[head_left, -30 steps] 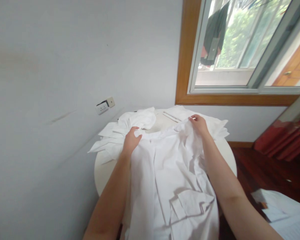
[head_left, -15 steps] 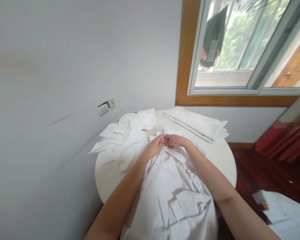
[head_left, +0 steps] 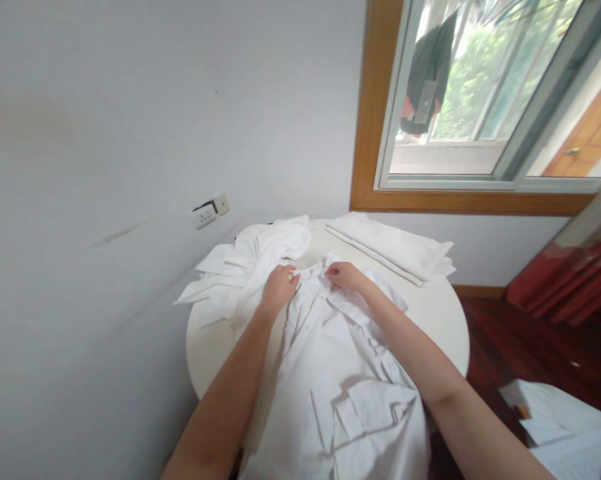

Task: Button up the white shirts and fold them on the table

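Observation:
A white button-up shirt [head_left: 340, 380] lies over the round table, its lower part spilling off the near edge towards me. At its far end, my left hand [head_left: 281, 288] pinches the left side of the collar area. Fingers closed, my right hand [head_left: 344, 275] grips the collar on the right. The collar band stretches between the two hands, and small buttons run down the front. Part of the cloth under my fingers is hidden.
The cream round table [head_left: 215, 353] stands against the wall. A crumpled white garment [head_left: 260, 257] lies at its left, a folded white garment [head_left: 390, 243] at the back right. Papers [head_left: 570, 427] are at the lower right. A wall socket [head_left: 204, 215] is above the table's left side.
My hands were together at the collar's middle. The left has moved left to the collar's other side, while the right has stayed nearly in place.

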The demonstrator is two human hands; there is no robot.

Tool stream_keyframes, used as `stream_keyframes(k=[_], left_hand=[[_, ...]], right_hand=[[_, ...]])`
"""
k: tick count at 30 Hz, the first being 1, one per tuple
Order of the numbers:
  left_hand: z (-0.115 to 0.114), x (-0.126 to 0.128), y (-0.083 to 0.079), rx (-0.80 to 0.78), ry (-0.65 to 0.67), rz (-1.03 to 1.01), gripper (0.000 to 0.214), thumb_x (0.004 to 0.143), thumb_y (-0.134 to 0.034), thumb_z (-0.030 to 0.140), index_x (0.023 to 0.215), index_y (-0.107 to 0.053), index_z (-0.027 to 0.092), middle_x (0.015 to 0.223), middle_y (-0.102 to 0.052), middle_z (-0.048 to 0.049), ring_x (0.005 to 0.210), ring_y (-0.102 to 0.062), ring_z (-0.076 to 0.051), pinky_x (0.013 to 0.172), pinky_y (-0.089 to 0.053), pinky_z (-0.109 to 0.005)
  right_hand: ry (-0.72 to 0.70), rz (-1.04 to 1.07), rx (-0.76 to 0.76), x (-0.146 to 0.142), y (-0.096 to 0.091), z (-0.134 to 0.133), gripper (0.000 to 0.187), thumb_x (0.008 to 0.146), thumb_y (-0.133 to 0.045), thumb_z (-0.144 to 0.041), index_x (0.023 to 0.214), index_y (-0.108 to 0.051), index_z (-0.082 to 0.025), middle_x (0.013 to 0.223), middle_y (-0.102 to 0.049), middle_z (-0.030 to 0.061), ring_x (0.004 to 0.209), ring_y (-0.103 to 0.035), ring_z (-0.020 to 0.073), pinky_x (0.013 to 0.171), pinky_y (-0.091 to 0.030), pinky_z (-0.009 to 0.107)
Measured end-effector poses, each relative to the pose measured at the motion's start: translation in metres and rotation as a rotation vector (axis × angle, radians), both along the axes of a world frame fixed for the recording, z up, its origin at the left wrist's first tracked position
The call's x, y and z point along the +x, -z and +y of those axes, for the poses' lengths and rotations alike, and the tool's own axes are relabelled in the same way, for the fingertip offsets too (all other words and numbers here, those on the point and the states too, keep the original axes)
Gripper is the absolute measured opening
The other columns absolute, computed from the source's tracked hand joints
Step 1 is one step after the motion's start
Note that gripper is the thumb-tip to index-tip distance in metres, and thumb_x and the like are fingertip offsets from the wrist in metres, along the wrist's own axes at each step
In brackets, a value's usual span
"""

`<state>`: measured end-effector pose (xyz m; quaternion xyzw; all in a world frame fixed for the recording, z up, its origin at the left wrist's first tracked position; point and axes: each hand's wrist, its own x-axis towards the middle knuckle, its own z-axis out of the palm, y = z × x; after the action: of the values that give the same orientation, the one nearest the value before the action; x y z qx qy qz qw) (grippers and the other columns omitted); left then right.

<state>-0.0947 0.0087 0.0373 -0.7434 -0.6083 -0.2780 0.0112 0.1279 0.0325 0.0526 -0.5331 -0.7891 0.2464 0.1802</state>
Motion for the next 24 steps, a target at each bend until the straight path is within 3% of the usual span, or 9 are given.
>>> stream_keyframes(k=[6,9,13,15,18,21,24], left_hand=[[0.001,0.014,0.016,0.078,0.224,0.107,0.041,0.081,-0.054,0.02,0.122,-0.058,0.018,0.124,-0.057,-0.0107,0.118,-0.046,-0.024,0.105,-0.034,-0.042],[0.0,0.02,0.021,0.045,0.34,0.132,0.044,0.078,-0.051,0.009,0.119,-0.062,0.021,0.126,-0.058,-0.0076,0.119,-0.046,-0.022,0.105,-0.035,-0.041],[0.001,0.02,0.023,0.008,0.455,0.12,0.041,0.076,-0.047,0.003,0.102,-0.071,0.024,0.115,-0.067,-0.0031,0.112,-0.053,-0.019,0.102,-0.039,-0.041],[0.002,0.017,0.02,0.011,0.467,0.096,0.039,0.075,-0.048,0.003,0.096,-0.072,0.024,0.111,-0.069,-0.0022,0.11,-0.054,-0.019,0.101,-0.04,-0.039],[0.003,0.009,0.011,0.05,0.39,0.032,0.034,0.076,-0.048,0.007,0.096,-0.072,0.022,0.107,-0.07,-0.003,0.104,-0.058,-0.018,0.098,-0.042,-0.035],[0.0,-0.003,-0.002,0.067,0.151,-0.024,0.03,0.08,-0.046,0.012,0.099,-0.07,0.018,0.102,-0.07,-0.007,0.096,-0.061,-0.018,0.093,-0.043,-0.033],[-0.005,-0.013,-0.014,-0.122,-0.085,-0.084,0.026,0.084,-0.046,0.021,0.096,-0.068,0.016,0.091,-0.071,-0.0088,0.08,-0.065,-0.017,0.077,-0.047,-0.028]], right_hand=[[-0.227,-0.229,0.025,-0.001,0.002,-0.002,0.035,0.075,-0.054,-0.008,0.103,-0.071,-0.021,0.104,-0.072,0.003,0.093,-0.064,0.0168,0.082,-0.044,0.021],[-0.13,-0.194,0.035,0.006,-0.008,0.001,0.031,0.08,-0.051,-0.012,0.101,-0.072,-0.02,0.1,-0.072,0.0036,0.091,-0.064,0.0161,0.079,-0.043,0.02],[0.125,-0.215,0.243,0.011,-0.012,0.004,0.032,0.086,-0.046,-0.017,0.108,-0.07,-0.017,0.104,-0.068,0.0106,0.095,-0.061,0.0186,0.082,-0.041,0.023],[0.098,-0.251,0.296,0.012,-0.007,0.004,0.036,0.086,-0.045,-0.015,0.113,-0.067,-0.02,0.108,-0.066,0.0106,0.099,-0.059,0.0186,0.085,-0.04,0.023],[-0.031,-0.35,0.241,0.012,0.004,0.004,0.036,0.082,-0.05,-0.015,0.11,-0.069,-0.026,0.108,-0.065,0.007,0.1,-0.058,0.0197,0.086,-0.04,0.024],[-0.069,-0.381,0.185,0.013,0.009,0.006,0.031,0.083,-0.051,-0.018,0.104,-0.071,-0.027,0.104,-0.067,0.0055,0.096,-0.059,0.0201,0.083,-0.041,0.025],[-0.035,-0.33,0.221,0.013,0.004,0.005,0.029,0.084,-0.049,-0.019,0.103,-0.071,-0.025,0.102,-0.066,0.0062,0.095,-0.058,0.0189,0.082,-0.04,0.024]])
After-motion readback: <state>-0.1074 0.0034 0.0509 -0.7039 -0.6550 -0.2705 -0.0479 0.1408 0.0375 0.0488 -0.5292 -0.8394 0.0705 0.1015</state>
